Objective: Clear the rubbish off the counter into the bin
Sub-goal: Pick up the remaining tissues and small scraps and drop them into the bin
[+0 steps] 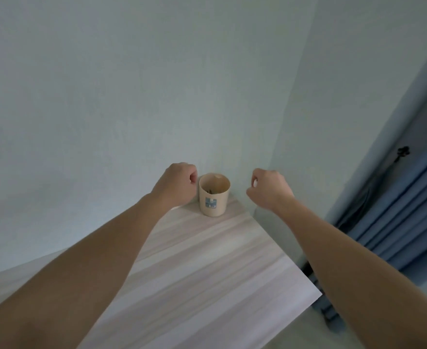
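Observation:
A small beige bin (pixel 214 195) with a blue-grey label stands on the far corner of the pale wood counter (pixel 207 268), against the wall. Some dark bits lie inside it. My left hand (pixel 176 183) hovers just left of the bin's rim with its fingers curled inward; nothing shows in it. To the right of the bin and beyond the counter's edge, my right hand (pixel 268 188) is also curled. Its fingertips pinch what looks like a small white scrap (pixel 254 183).
Plain pale walls meet in a corner behind the bin. The counter's right edge (pixel 283 250) drops to the floor. Blue curtains (pixel 396 210) hang at the right, with a dark stand base (pixel 329 316) below them.

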`<move>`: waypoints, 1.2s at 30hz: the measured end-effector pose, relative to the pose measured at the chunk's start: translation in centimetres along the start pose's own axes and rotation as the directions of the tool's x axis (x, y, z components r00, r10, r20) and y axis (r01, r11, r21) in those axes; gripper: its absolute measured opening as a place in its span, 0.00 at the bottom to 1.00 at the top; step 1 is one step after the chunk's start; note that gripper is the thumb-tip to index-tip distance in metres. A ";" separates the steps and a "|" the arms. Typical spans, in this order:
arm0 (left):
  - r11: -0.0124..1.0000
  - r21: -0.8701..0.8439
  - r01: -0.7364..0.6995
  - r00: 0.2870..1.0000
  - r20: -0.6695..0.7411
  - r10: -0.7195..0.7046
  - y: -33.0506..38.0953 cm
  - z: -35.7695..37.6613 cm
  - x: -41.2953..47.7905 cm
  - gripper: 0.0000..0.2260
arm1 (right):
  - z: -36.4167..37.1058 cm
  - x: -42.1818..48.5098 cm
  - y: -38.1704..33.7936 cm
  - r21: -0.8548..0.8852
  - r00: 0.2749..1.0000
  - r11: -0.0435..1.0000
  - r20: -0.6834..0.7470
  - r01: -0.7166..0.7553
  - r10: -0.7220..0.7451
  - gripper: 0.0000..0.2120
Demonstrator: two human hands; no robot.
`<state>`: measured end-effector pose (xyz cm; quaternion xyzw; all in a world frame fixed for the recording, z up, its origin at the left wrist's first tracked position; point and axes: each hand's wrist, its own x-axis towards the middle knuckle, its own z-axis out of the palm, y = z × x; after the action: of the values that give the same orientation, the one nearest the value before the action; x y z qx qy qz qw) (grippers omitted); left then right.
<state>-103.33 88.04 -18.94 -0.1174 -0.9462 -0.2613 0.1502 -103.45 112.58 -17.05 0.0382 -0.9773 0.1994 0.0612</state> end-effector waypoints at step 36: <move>0.954 0.093 0.285 0.939 0.171 -0.297 -2.9 18.2 22.5 0.11 | 4.0 25.1 14.8 0.030 0.970 0.998 0.239 0.047 -0.053 0.03</move>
<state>-129.14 98.52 -27.42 0.0053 -0.9712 -0.2368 0.0261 -130.19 123.33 -23.06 0.0874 -0.9738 0.2033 -0.0527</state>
